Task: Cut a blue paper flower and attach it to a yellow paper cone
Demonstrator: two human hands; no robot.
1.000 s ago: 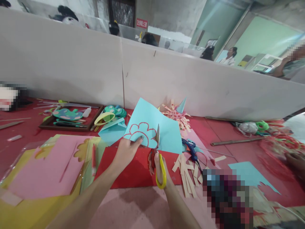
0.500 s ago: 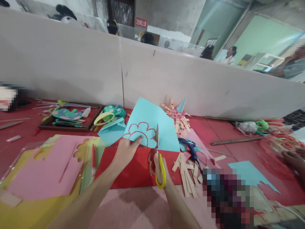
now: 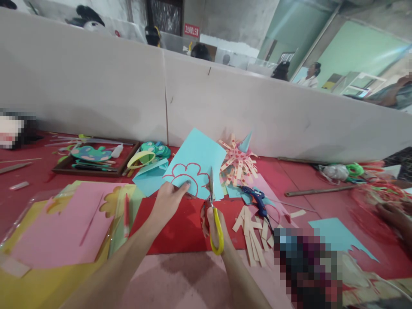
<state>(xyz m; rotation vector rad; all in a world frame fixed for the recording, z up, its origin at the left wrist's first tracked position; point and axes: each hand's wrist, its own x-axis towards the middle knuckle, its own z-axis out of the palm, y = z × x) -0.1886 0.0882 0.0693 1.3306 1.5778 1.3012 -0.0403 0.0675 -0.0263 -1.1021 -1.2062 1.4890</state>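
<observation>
My left hand [image 3: 170, 201] pinches the lower edge of a light blue paper [image 3: 202, 148], thumb on top. A flower outline in red is drawn on the paper, with a curved line inside its petals. My right hand [image 3: 214, 221] is closed round yellow-handled scissors [image 3: 217, 231], whose blades point up at the right side of the drawn outline. Beneath both hands lies a red sheet [image 3: 174, 236]. The paper's far part stands up close to the white partition.
Pink sheet [image 3: 71, 227] and red marker [image 3: 126, 214] at left; behind them a tray [image 3: 96, 171] of tools. Blue glue gun [image 3: 258, 199], wooden strips [image 3: 252, 240] and a spiky pink ornament [image 3: 240, 156] at right. Another person's hand [image 3: 392, 214] touches red netting at far right.
The blue paper has turned and shifted left, and its right part no longer spreads out past the scissors. More of the ornament shows. My hands have hardly moved.
</observation>
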